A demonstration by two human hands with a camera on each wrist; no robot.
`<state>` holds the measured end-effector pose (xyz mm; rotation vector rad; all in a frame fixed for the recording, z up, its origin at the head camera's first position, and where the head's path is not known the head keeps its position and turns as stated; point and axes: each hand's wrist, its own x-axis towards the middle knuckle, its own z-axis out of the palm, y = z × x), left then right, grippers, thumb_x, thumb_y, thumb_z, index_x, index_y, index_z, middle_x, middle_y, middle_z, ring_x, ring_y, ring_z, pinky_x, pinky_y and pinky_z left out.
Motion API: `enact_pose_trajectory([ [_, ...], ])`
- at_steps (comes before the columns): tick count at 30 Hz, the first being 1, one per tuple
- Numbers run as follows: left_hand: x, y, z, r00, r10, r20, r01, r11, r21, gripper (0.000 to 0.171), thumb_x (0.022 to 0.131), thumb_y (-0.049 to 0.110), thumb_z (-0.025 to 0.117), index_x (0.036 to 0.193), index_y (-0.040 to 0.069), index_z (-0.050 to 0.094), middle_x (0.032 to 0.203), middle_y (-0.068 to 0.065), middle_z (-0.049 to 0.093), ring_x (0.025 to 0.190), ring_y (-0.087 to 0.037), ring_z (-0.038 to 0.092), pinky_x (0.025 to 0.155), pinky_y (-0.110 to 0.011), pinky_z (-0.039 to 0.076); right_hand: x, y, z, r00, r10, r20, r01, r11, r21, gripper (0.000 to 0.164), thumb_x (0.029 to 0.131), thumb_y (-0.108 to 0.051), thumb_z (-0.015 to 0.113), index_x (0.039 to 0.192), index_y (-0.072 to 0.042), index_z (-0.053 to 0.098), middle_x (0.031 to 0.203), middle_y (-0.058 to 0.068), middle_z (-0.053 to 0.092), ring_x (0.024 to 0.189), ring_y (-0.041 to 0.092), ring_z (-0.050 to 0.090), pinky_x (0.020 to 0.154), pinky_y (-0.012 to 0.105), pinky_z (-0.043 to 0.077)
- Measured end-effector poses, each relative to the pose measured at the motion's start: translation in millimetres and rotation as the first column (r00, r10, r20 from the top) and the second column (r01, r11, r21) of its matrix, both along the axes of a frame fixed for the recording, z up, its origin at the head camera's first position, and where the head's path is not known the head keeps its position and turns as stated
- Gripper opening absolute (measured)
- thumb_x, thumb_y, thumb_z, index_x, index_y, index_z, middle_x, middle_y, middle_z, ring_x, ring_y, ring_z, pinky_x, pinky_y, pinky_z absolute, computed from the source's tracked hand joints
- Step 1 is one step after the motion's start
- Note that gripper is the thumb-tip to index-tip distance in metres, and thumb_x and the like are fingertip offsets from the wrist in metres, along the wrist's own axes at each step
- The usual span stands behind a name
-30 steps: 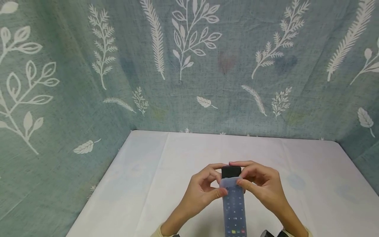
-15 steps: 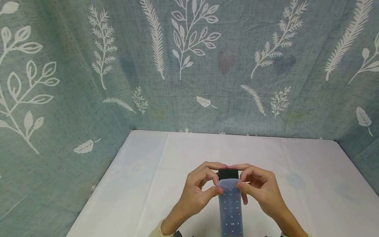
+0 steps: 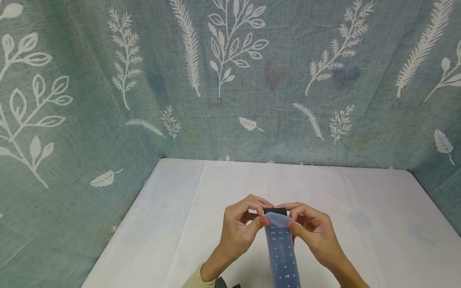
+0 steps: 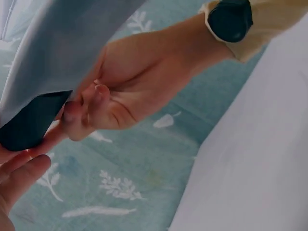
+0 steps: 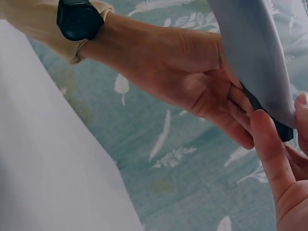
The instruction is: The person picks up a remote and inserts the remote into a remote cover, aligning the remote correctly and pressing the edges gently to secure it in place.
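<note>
A long dark remote control [image 3: 275,211] is held up in front of me, its black far end showing past a translucent bluish sleeve [image 3: 278,219]. White button marks show through the sleeve. My left hand [image 3: 239,230] pinches the sleeve's left edge between thumb and fingers, its index finger reaching over the remote's top end. On the right edge, my right hand [image 3: 312,232] pinches the sleeve in the same way. From below, in the left wrist view, the remote's dark end [image 4: 33,120] sticks out of the sleeve [image 4: 62,48]. The remote's near end is cut off by the head view's bottom.
A white-covered table [image 3: 201,200] lies beneath the hands. Green-grey curtain [image 3: 230,132] with white leaf prints hangs behind it and along the left side. Dark round wrist devices [image 5: 79,20] sit by the beige cuffs.
Both hands and the remote have shifted slightly left. Less of the black end shows beyond the sleeve's edge in the head view, and the sleeve's mouth looks more bent.
</note>
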<state>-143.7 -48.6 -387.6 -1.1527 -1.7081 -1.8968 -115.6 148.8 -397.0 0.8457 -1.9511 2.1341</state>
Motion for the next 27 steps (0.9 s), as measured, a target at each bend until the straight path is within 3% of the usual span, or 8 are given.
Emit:
enact_pose_trajectory([
  [4,-4.5,-1.8,-3.8,0.997,-0.053,0.052,0.052,0.999,0.008,0.016,0.085,0.010,0.066,0.082,-0.001,0.056,0.101,-0.028,0.064,0.092,-0.031,0.065,0.058,-0.037,0.059,-3.7,0.5,-1.9,0.999,0.037,-0.028,-0.038,0.998,-0.057,0.012,0.088,0.015,0.054,0.090,0.003,0.055,0.121,0.014,0.057,0.066,0.020,0.061,0.041,0.037,0.053],
  [7,-5.1,-3.9,-5.2,0.989,-0.108,0.100,0.107,0.994,0.007,0.016,0.087,0.010,0.065,0.084,-0.002,0.055,0.112,-0.029,0.061,0.099,-0.031,0.063,0.056,-0.038,0.059,-6.2,2.0,-3.0,0.993,0.090,-0.071,-0.098,0.988,-0.120,0.020,0.084,0.021,0.054,0.094,0.004,0.058,0.129,0.019,0.052,0.064,0.022,0.061,0.041,0.037,0.053],
  [10,-3.6,-4.9,-4.0,0.978,-0.149,0.146,0.151,0.989,0.003,0.015,0.089,0.010,0.065,0.088,-0.002,0.055,0.121,-0.028,0.057,0.107,-0.033,0.060,0.063,-0.041,0.059,-7.7,3.0,-3.7,0.989,0.100,-0.106,-0.116,0.981,-0.156,0.030,0.080,0.027,0.053,0.095,0.002,0.061,0.136,0.023,0.047,0.066,0.022,0.061,0.042,0.035,0.053],
  [13,-2.2,-6.0,-2.2,0.966,-0.180,0.184,0.182,0.983,0.008,0.016,0.088,0.009,0.066,0.089,-0.001,0.053,0.125,-0.026,0.055,0.115,-0.035,0.055,0.076,-0.045,0.057,-7.5,2.4,-4.1,0.989,0.067,-0.132,-0.088,0.984,-0.156,0.032,0.080,0.028,0.052,0.094,0.001,0.061,0.137,0.022,0.047,0.072,0.023,0.063,0.042,0.034,0.053],
  [17,-0.6,-8.6,-1.1,0.948,-0.227,0.225,0.228,0.973,0.021,0.018,0.087,0.006,0.068,0.089,-0.001,0.052,0.128,-0.025,0.052,0.118,-0.038,0.052,0.079,-0.048,0.056,-5.1,0.4,-3.9,0.983,0.026,-0.180,-0.051,0.989,-0.136,0.032,0.080,0.028,0.051,0.096,0.002,0.059,0.133,0.020,0.052,0.064,0.021,0.063,0.040,0.031,0.052],
  [19,0.7,-9.9,-1.2,0.934,-0.260,0.246,0.261,0.965,0.028,0.020,0.086,0.004,0.069,0.090,-0.001,0.051,0.130,-0.025,0.050,0.115,-0.038,0.054,0.074,-0.048,0.056,-4.0,-0.7,-2.8,0.978,0.005,-0.210,-0.032,0.992,-0.124,0.030,0.080,0.028,0.051,0.096,0.004,0.058,0.131,0.020,0.053,0.057,0.020,0.059,0.040,0.030,0.052],
  [23,3.2,-11.4,-1.7,0.913,-0.308,0.267,0.307,0.951,0.047,0.022,0.085,0.002,0.069,0.092,-0.003,0.050,0.132,-0.026,0.047,0.111,-0.037,0.057,0.069,-0.050,0.056,-1.4,-3.3,1.5,0.972,-0.053,-0.230,0.036,0.996,-0.078,0.023,0.081,0.025,0.055,0.091,0.004,0.055,0.124,0.021,0.056,0.074,0.020,0.062,0.048,0.026,0.054],
  [27,3.9,-10.3,-1.2,0.921,-0.310,0.235,0.306,0.950,0.055,0.019,0.085,0.002,0.069,0.089,-0.003,0.051,0.130,-0.028,0.048,0.109,-0.034,0.058,0.062,-0.047,0.058,0.5,-5.7,7.1,0.957,-0.110,-0.270,0.095,0.993,-0.068,0.019,0.081,0.022,0.057,0.087,0.005,0.053,0.116,0.022,0.058,0.089,0.022,0.064,0.061,0.023,0.057],
])
